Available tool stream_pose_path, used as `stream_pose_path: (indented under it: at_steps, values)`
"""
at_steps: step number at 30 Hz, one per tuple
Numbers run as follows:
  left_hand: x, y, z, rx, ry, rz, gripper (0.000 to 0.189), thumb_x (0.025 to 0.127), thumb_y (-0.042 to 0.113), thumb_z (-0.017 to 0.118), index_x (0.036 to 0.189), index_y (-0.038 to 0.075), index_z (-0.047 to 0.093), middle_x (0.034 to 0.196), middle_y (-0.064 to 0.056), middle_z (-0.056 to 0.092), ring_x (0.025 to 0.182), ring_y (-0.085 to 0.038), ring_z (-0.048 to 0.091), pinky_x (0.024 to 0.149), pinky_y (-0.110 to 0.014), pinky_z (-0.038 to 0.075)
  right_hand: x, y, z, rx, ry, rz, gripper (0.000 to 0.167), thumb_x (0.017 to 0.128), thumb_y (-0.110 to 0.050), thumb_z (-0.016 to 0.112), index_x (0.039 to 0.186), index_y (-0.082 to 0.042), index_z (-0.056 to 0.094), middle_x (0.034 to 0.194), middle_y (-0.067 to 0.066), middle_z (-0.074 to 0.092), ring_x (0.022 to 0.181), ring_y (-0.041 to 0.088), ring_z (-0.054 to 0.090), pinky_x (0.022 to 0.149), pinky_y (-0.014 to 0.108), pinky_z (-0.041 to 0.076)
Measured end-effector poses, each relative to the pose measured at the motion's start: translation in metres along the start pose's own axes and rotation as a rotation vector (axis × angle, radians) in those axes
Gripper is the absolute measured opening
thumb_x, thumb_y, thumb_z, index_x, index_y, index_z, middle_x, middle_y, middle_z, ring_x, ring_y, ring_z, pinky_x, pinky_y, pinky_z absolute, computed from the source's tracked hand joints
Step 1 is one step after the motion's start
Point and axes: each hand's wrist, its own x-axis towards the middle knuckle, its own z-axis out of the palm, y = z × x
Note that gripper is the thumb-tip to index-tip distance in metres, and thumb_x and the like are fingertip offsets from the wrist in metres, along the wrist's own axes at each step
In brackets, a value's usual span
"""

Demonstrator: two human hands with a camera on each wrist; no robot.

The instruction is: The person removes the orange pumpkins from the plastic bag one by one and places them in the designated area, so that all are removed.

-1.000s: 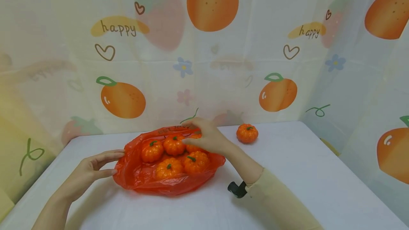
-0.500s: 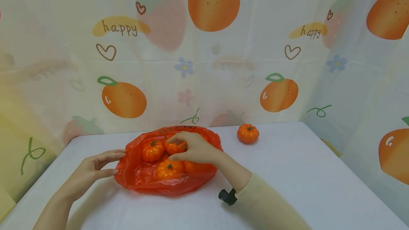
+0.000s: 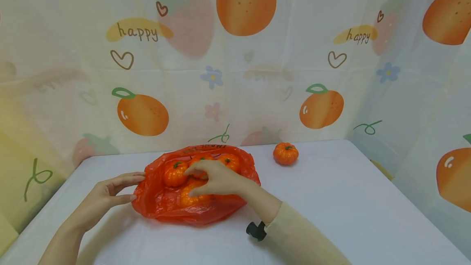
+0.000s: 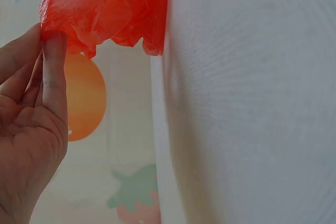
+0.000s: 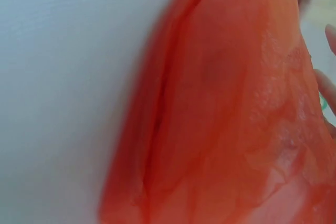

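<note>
An open red plastic bag (image 3: 198,217) lies on the table with several small orange pumpkins inside. My left hand (image 3: 99,201) holds the bag's left edge, its fingertips at the crinkled plastic (image 4: 105,9) in the left wrist view. Above the bag's mouth, my right hand (image 3: 220,180) has its fingers bent and spread over the front pumpkin (image 3: 189,200). The index fingertip comes close to the left pumpkin (image 3: 174,174); no pumpkin is gripped. Behind the hand show a middle pumpkin (image 3: 202,160) and a right one (image 3: 231,161). Red plastic (image 5: 226,119) fills most of the right wrist view.
One more pumpkin (image 3: 285,153) sits outside the bag, near the table's back edge on the right. The white table (image 3: 349,199) meets a fruit-printed curtain (image 3: 257,105) behind. A black device (image 3: 256,231) is on my right wrist.
My right hand has moved left and toward me, from the bag's back right over the middle pumpkin to the front one. The left hand keeps its place at the bag's edge.
</note>
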Motion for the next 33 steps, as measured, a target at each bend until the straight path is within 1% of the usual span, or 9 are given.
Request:
stream_pose_path:
  at_steps: [4,9,13,16,23,28,33]
  values:
    - [0.000,0.000,0.001,0.002,0.003,-0.001,0.042,0.092,0.005,0.065,0.133,-0.001,0.058,0.132,0.024,0.060,0.122,0.020,0.049,0.092,-0.004,0.043,0.001,0.001,0.003,-0.020,-0.022,-0.001,0.051,0.085,-0.037,0.077,0.131,-0.020,0.061,0.133,-0.001,0.062,0.124,0.016,0.059,0.103,0.023,0.049]
    - [0.000,0.000,0.001,0.007,0.001,-0.002,0.042,0.092,0.006,0.065,0.133,-0.001,0.058,0.132,0.024,0.061,0.121,0.019,0.049,0.092,-0.004,0.043,0.002,0.003,0.006,-0.026,-0.050,0.003,0.052,0.083,-0.038,0.078,0.130,-0.021,0.061,0.131,-0.001,0.063,0.120,0.012,0.057,0.102,0.024,0.049]
    - [0.000,0.000,0.001,0.008,0.002,-0.007,0.042,0.092,0.006,0.065,0.133,-0.001,0.058,0.131,0.025,0.061,0.121,0.020,0.049,0.092,-0.004,0.043,0.002,0.004,0.008,-0.025,-0.057,0.004,0.052,0.083,-0.037,0.079,0.129,-0.022,0.061,0.131,-0.002,0.063,0.119,0.011,0.057,0.101,0.024,0.048]
    - [0.000,0.000,0.001,0.009,0.002,-0.010,0.042,0.092,0.006,0.065,0.133,-0.001,0.058,0.131,0.025,0.060,0.121,0.020,0.049,0.092,-0.004,0.043,0.003,0.005,0.009,-0.027,-0.061,0.005,0.051,0.083,-0.037,0.079,0.128,-0.022,0.062,0.131,-0.003,0.063,0.121,0.011,0.056,0.103,0.024,0.048]
    - [0.001,0.000,0.001,0.007,-0.003,-0.010,0.043,0.092,0.007,0.066,0.133,-0.001,0.058,0.132,0.024,0.060,0.121,0.021,0.048,0.092,-0.004,0.042,0.002,0.006,0.011,-0.059,-0.078,0.035,0.052,0.081,-0.038,0.080,0.128,-0.026,0.062,0.131,-0.014,0.059,0.126,0.006,0.051,0.109,0.027,0.044]
    - [0.001,-0.001,0.001,0.005,-0.003,-0.005,0.042,0.092,0.006,0.066,0.133,-0.002,0.058,0.132,0.025,0.060,0.121,0.021,0.049,0.092,-0.004,0.043,0.002,0.008,0.012,-0.080,-0.090,0.045,0.053,0.081,-0.040,0.080,0.129,-0.027,0.062,0.132,-0.015,0.058,0.128,0.006,0.050,0.110,0.029,0.043]
    - [0.001,-0.001,0.001,0.010,0.000,-0.015,0.042,0.092,0.007,0.066,0.133,-0.001,0.058,0.131,0.026,0.060,0.120,0.021,0.049,0.091,-0.004,0.043,0.002,0.009,0.012,-0.104,-0.098,0.045,0.055,0.081,-0.041,0.080,0.130,-0.026,0.061,0.132,-0.014,0.058,0.127,0.007,0.050,0.111,0.029,0.044]
